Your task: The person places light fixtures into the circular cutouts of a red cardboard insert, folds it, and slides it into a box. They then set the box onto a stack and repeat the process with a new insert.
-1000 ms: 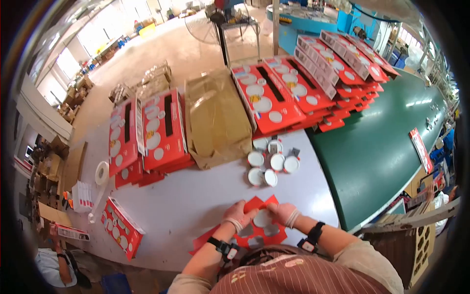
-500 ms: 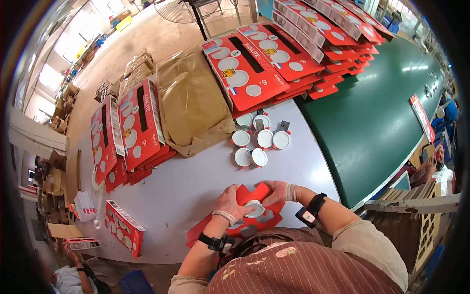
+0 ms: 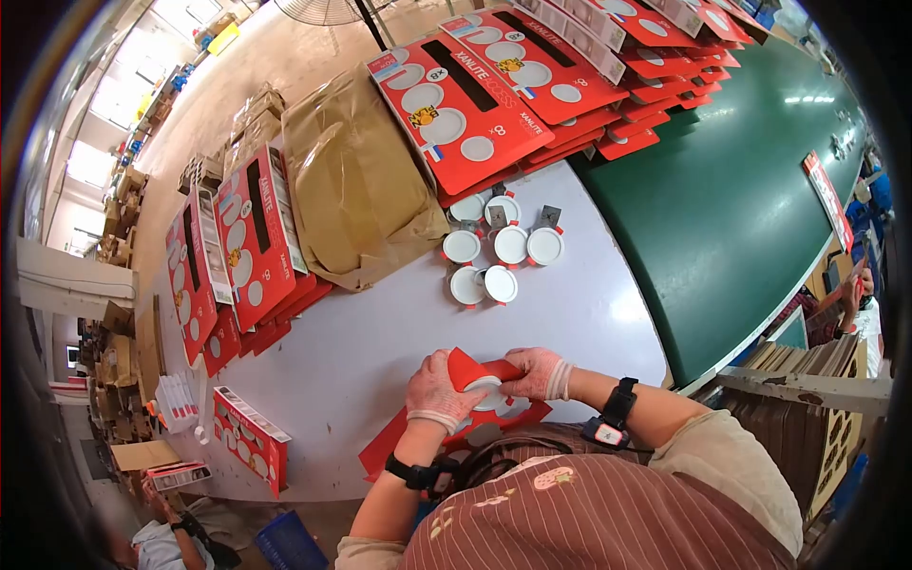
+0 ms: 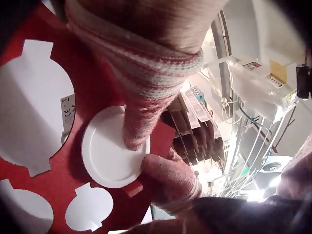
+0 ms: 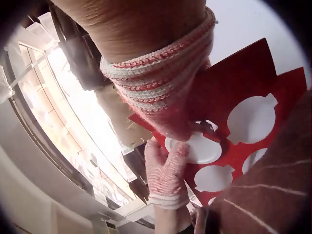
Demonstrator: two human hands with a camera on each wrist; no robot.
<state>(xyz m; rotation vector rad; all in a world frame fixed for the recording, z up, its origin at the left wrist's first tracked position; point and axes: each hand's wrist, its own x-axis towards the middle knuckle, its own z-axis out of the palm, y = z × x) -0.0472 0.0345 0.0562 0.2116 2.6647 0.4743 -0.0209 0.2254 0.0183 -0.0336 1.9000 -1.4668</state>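
A red card sheet (image 3: 385,443) with round cutouts lies at the table's near edge, its far part folded up between the hands. One white round disc (image 3: 484,391) sits in it; the left wrist view shows the disc (image 4: 114,151) face on, a red tab at its rim. My left hand (image 3: 440,389) grips the raised card from the left, thumb on the disc. From the right, my right hand (image 3: 540,373) pinches the card at the disc's edge. The right wrist view has both the right hand (image 5: 161,107) and left hand (image 5: 168,175) at the disc (image 5: 202,148).
Several white discs (image 3: 509,245) with grey pieces are grouped beyond the hands. Red printed boxes (image 3: 465,104) and a brown wrapped package (image 3: 356,180) stand behind. One red box (image 3: 249,442) is at left; the green surface (image 3: 703,228) lies right. Another person's arms show lower left.
Both hands have closed in around the disc, and the card's far flaps now stand folded up between them. The head view has tilted down and shifted; the loose discs look undisturbed.
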